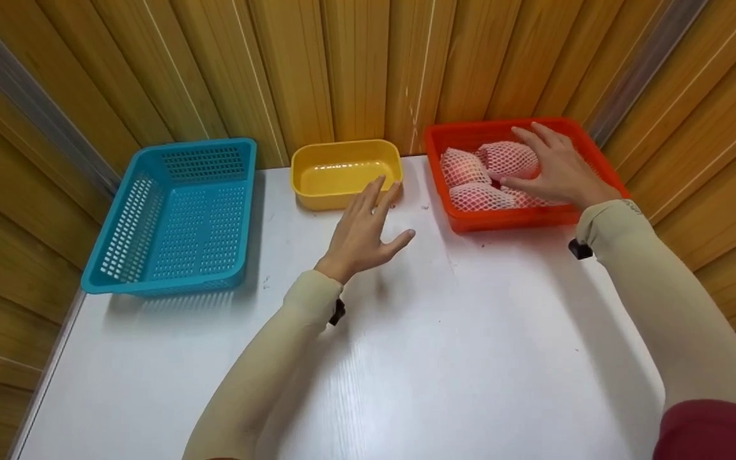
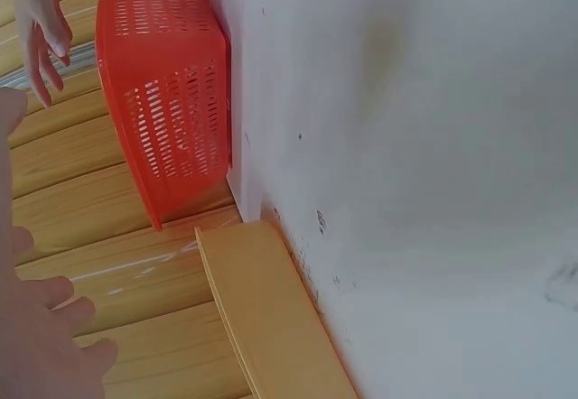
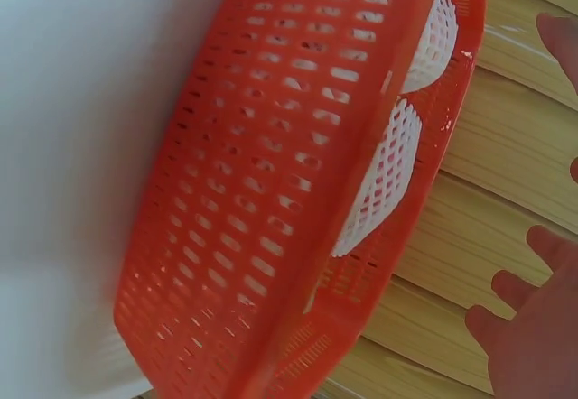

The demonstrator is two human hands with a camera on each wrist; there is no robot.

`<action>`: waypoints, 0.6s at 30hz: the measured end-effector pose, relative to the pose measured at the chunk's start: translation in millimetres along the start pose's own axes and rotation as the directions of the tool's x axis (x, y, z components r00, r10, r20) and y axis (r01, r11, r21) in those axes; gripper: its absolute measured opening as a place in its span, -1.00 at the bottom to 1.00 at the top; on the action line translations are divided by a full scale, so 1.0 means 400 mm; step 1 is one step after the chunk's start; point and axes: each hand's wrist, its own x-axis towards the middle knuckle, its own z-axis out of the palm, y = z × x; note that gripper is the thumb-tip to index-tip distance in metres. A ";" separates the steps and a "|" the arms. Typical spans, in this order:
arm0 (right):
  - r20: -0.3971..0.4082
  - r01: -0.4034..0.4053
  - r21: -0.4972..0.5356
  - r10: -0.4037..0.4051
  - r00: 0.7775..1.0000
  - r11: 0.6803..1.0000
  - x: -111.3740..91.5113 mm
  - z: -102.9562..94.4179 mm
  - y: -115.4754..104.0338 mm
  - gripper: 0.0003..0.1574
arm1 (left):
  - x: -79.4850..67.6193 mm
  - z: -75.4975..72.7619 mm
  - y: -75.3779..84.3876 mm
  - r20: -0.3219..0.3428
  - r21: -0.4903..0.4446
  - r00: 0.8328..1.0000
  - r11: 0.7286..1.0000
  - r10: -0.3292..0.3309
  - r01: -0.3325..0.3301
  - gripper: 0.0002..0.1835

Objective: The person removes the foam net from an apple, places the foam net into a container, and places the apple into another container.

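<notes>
From where I am standing, the right hand [image 1: 556,167] is hovering over the right part of a red rectangular basket of perforated plastic [image 1: 502,222]. Its fingers are extending and spreading, gripping nothing. At least four rounded, pink-and-red items in white netting [image 1: 510,160] are lying inside the basket, below this hand and mostly to its left; the hand is hanging clear of them.

The left hand [image 1: 361,236] is hovering above the white tabletop [image 1: 438,358], at the near right corner of a yellow rectangular container of smooth plastic [image 1: 326,201]. Its fingers are also extending, thumb apart, holding nothing. The netted items are lying to its right and farther away.

A blue rectangular basket of perforated plastic [image 1: 179,286] is standing at the left, well apart from both hands.
</notes>
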 end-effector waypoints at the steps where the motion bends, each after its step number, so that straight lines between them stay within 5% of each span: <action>1: 0.007 -0.002 -0.010 0.002 1.000 1.000 0.009 -0.003 0.001 0.30 | 0.008 0.003 0.004 0.008 -0.004 1.000 1.000 -0.004 0.004 -0.04; 18: 0.114 -0.030 -0.121 0.043 0.993 0.992 0.117 -0.067 0.040 0.28 | 0.109 0.042 0.061 0.124 -0.017 0.992 1.000 -0.017 0.019 0.04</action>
